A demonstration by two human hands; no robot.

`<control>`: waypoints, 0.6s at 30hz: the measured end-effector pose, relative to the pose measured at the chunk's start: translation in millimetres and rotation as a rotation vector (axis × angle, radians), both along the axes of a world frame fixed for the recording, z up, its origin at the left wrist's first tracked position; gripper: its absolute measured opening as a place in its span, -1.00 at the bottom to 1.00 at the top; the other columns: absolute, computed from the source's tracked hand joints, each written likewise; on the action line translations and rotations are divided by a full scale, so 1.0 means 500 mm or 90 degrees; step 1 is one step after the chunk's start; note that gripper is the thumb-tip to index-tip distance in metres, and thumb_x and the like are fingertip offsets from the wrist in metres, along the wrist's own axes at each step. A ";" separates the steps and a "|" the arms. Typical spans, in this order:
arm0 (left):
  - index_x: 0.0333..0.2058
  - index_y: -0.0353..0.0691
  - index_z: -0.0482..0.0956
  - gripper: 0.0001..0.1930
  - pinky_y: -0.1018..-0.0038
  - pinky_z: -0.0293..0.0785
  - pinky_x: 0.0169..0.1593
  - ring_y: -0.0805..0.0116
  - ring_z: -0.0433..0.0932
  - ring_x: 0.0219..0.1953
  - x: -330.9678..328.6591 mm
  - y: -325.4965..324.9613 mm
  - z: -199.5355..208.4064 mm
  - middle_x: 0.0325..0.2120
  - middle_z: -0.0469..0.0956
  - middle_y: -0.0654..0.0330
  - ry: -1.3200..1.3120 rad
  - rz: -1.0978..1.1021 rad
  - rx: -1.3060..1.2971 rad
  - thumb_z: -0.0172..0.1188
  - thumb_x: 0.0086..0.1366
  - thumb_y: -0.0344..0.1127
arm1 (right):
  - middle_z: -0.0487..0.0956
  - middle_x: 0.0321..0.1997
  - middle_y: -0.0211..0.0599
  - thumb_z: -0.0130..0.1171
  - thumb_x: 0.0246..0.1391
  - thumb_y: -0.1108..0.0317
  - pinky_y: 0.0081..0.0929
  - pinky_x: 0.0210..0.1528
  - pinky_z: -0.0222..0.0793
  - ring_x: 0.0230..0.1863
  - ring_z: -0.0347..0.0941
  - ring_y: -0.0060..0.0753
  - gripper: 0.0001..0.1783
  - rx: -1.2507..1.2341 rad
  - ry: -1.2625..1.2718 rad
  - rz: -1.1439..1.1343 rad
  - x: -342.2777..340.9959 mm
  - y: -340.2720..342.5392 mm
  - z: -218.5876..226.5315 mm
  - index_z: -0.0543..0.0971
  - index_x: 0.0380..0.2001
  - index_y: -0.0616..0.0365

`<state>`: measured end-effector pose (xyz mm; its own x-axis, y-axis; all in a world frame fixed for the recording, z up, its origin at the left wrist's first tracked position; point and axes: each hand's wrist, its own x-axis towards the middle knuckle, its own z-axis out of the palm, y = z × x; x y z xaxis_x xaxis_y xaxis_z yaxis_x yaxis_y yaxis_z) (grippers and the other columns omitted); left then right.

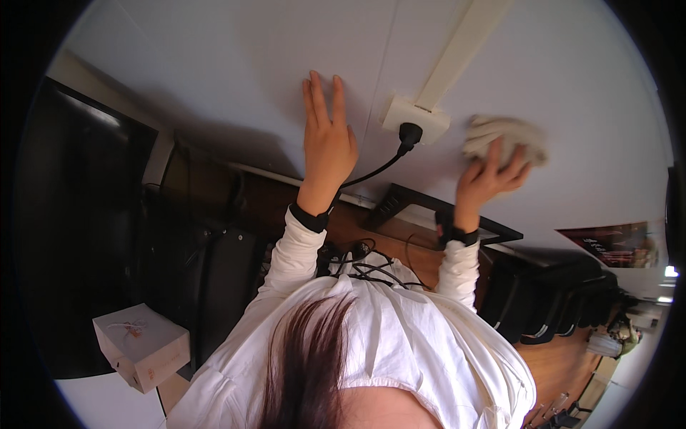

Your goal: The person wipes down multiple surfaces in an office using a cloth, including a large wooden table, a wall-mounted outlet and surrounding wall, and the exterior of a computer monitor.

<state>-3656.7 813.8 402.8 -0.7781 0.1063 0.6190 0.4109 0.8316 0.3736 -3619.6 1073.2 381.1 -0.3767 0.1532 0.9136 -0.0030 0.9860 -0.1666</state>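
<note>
Against the pale wall [236, 50], my left hand [327, 143] lies with its fingers stretched upward and holds nothing. My right hand [489, 179] presses a crumpled beige cloth [500, 129] to the wall, fingers spread over it; the cloth is slightly blurred. Between my hands sits a white wall socket [436, 123] with a black plug [410, 134] in it. From the plug a black cord [379, 170] runs down behind my left wrist. Both wrists wear black bands over white sleeves.
A white cable channel [457, 53] rises from the socket. Below it a black frame [400, 200] leans at the wall's foot. Left are a large black screen [78, 229] and a white box [143, 343]. Right are a dark poster [614, 243] and several black cases [543, 293].
</note>
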 end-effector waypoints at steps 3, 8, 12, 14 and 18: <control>0.35 -0.29 -0.13 -0.12 0.06 0.24 0.25 -0.35 -0.14 0.35 -0.003 0.001 -0.002 0.33 -0.27 -0.28 0.008 -0.006 0.028 0.12 0.07 -0.58 | 0.23 0.31 -0.12 0.00 -0.15 0.54 0.12 0.25 -0.12 0.29 -0.08 0.27 -0.39 -0.011 0.126 -0.005 -0.050 -0.004 0.061 0.55 0.04 -0.18; 0.35 -0.28 -0.14 -0.11 0.05 0.25 0.25 -0.36 -0.14 0.35 -0.007 -0.006 -0.008 0.33 -0.28 -0.27 0.007 -0.007 0.002 0.13 0.06 -0.58 | 0.18 0.31 -0.01 0.03 -0.12 0.54 0.17 0.29 -0.15 0.28 -0.07 0.25 -0.42 0.025 0.024 0.010 -0.047 -0.043 -0.144 0.52 0.05 -0.12; 0.35 -0.28 -0.14 -0.10 0.05 0.25 0.24 -0.36 -0.15 0.35 -0.018 0.001 -0.017 0.33 -0.29 -0.27 0.026 -0.016 -0.013 0.14 0.06 -0.57 | 0.20 0.26 -0.03 0.07 -0.15 0.53 0.16 0.26 -0.07 0.23 -0.01 0.23 -0.47 0.033 -0.091 0.060 0.007 -0.013 -0.280 0.55 -0.03 -0.15; 0.35 -0.29 -0.14 -0.09 0.04 0.24 0.25 -0.37 -0.16 0.35 -0.020 -0.001 -0.024 0.33 -0.29 -0.29 0.029 -0.017 -0.014 0.15 0.06 -0.56 | 0.19 0.24 -0.07 0.05 -0.18 0.56 0.12 0.23 -0.03 0.22 -0.01 0.20 -0.43 0.038 -0.066 0.041 0.009 0.029 -0.237 0.54 -0.02 -0.13; 0.35 -0.31 -0.16 -0.08 0.01 0.21 0.25 -0.39 -0.18 0.35 -0.014 -0.008 -0.024 0.32 -0.30 -0.33 0.024 -0.013 -0.007 0.17 0.07 -0.54 | 0.13 0.26 0.06 -0.01 -0.14 0.55 0.14 0.24 -0.07 0.23 -0.02 0.20 -0.42 -0.068 0.084 0.002 0.008 0.087 -0.067 0.42 0.07 0.06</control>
